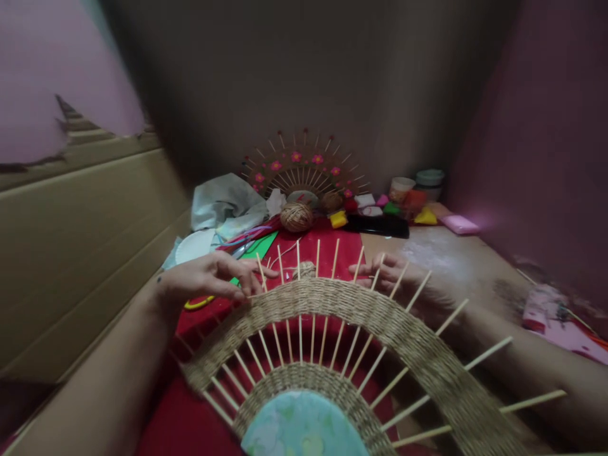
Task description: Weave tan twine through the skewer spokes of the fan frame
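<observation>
A half-round woven fan (332, 297) of pale sticks and plaited twine bands stands in front of me, with a blue-green patterned half disc (299, 424) at its base. My left hand (223, 275) is at the outer band's upper left edge, its fingers bent and closed around the edge beside a stick. Behind the sticks on the right is my right hand (396, 278), fingers stretched leftward and slightly apart, partly hidden by sticks and band. No held thing shows in it. A small ball of twine (304, 271) lies behind the band, between my hands.
A finished-looking fan with pink flowers (297, 158) leans at the back wall. Before it are a larger twine ball (296, 216), a black phone-like slab (377, 226) and colourful small packets. Yellow-handled scissors (199, 303) lie left on red cloth. Cardboard (85, 253) borders the left side.
</observation>
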The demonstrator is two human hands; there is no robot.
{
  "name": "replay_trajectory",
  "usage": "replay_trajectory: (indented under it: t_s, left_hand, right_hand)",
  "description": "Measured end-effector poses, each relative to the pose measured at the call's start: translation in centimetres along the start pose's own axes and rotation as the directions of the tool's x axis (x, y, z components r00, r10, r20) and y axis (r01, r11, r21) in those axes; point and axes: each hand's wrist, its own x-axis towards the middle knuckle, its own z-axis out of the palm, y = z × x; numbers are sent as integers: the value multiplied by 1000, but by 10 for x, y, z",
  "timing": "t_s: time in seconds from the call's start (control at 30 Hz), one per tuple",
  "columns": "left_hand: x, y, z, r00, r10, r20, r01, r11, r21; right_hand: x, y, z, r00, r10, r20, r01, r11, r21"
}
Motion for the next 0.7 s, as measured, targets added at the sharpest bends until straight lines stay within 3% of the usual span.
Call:
replay_trajectory:
  t_s: [0.13, 0.3, 0.57, 0.7]
  left_hand:
    - [5, 2, 3, 995, -14, 98, 13, 1000, 11]
    - [8, 3, 6, 992, 0, 127, -1, 1000, 7]
    - [11, -17, 7, 997, 8, -81, -25, 978, -206]
    - [9, -31, 1, 995, -31, -91, 8, 969, -246]
  right_hand:
    - [2, -1, -4, 1000, 2, 5, -2, 1000, 11]
    - [3, -3, -6, 1000, 15, 27, -15, 1000, 1]
    - [9, -18, -12, 999, 4, -50, -3, 1000, 19]
    - [10, -15, -16, 999, 32, 9, -32, 999, -10]
